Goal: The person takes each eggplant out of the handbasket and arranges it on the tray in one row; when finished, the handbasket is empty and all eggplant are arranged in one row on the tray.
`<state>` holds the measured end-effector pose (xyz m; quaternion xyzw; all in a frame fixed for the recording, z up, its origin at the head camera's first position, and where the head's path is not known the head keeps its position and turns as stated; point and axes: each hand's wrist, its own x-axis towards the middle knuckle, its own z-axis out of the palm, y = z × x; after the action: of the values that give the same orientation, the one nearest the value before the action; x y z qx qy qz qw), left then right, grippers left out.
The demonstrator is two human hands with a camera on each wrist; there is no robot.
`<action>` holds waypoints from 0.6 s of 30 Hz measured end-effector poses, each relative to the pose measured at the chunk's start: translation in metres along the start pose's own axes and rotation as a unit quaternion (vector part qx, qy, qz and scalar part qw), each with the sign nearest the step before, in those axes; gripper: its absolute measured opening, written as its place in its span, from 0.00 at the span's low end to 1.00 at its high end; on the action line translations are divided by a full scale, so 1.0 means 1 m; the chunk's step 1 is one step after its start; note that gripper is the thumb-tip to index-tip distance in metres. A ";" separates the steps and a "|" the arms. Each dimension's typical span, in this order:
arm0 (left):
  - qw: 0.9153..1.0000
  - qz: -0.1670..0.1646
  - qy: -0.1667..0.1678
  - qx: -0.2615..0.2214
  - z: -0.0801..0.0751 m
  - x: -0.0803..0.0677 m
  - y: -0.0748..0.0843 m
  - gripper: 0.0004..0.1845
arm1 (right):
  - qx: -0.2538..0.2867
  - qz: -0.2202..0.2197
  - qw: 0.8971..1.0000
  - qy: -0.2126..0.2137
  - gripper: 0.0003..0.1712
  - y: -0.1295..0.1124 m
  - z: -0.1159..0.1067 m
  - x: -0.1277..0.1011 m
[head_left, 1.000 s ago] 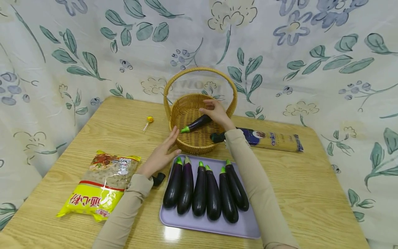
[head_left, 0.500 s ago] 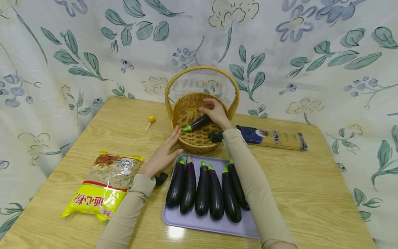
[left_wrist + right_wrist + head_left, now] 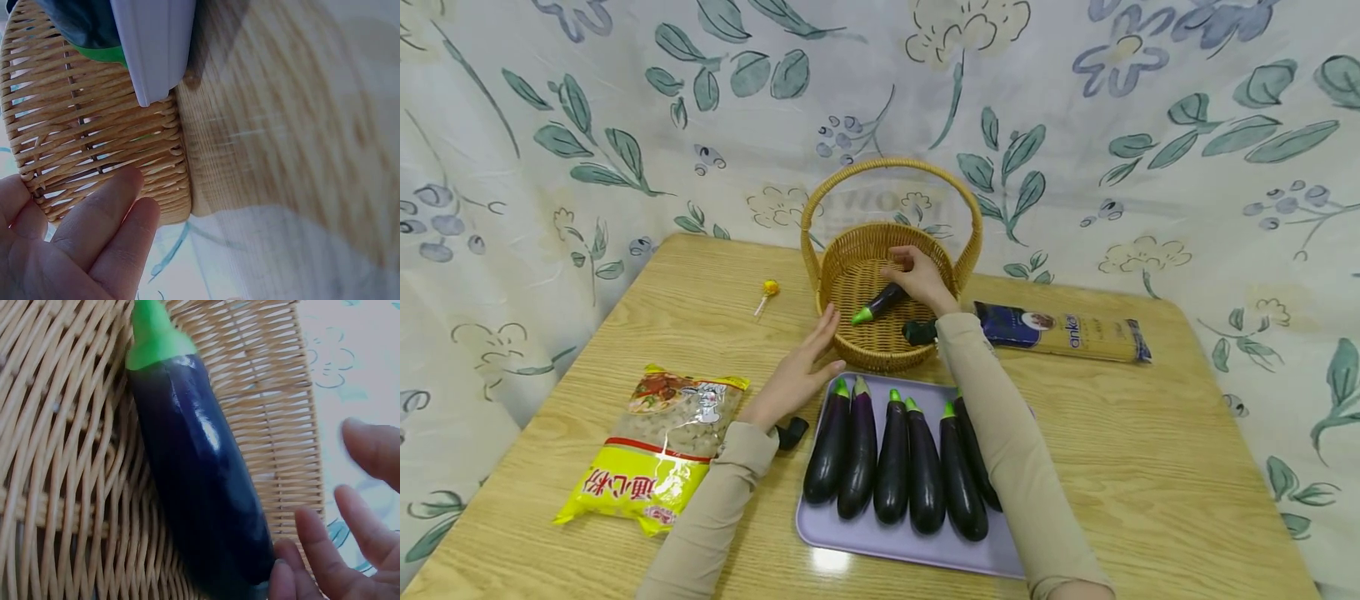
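- Fingers (image 3: pixel 369 450) of the right hand (image 3: pixel 921 277) are spreading loosely around the blunt end of the eggplant (image 3: pixel 197 481); whether any fingertip is touching it, I cannot tell.
- Straight fingers of the left hand (image 3: pixel 797 371) are pressing against the basket (image 3: pixel 880 354) wall outside.
- Lying slanted on the basket floor, the eggplant is pointing its cap leftward.
- Judging by its glossy skin, it is probably handling firm, light and slippery; gripping mid-body looks safest.
- Its skin is showing dark purple, with a bright green cap.

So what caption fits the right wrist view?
Right hand touching an eggplant lying in the wicker basket.
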<state>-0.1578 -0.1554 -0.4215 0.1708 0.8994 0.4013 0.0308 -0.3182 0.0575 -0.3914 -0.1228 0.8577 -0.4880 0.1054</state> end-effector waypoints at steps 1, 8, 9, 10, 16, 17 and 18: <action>1.000 0.000 0.000 0.001 0.000 0.000 0.000 0.38 | -0.012 0.001 1.000 -0.009 0.28 0.001 0.000 0.001; 1.000 0.002 0.001 0.002 0.000 -0.001 0.000 0.38 | -0.106 0.003 0.994 -0.030 0.28 0.005 0.005 0.003; 1.000 0.002 0.002 0.002 0.000 -0.001 0.000 0.38 | -0.120 0.007 0.992 -0.033 0.30 0.004 0.005 0.002; 1.000 0.003 0.002 0.002 0.001 -0.001 0.000 0.38 | -0.134 0.012 0.990 -0.037 0.31 0.004 0.005 0.002; 1.000 0.002 0.000 0.003 0.001 0.000 0.000 0.38 | -0.198 0.028 0.979 -0.048 0.29 0.003 0.007 0.001; 1.000 0.001 0.000 0.002 0.001 0.000 0.000 0.38 | -0.202 0.027 0.978 -0.045 0.29 0.003 0.007 0.001; 1.000 0.000 0.000 0.002 0.001 0.000 0.000 0.38 | -0.205 0.026 0.977 -0.042 0.28 0.003 0.008 0.001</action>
<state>-0.1572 -0.1551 -0.4219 0.1708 0.9003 0.3991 0.0309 -0.3174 0.0527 -0.3983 -0.1395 0.9374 -0.2930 0.1266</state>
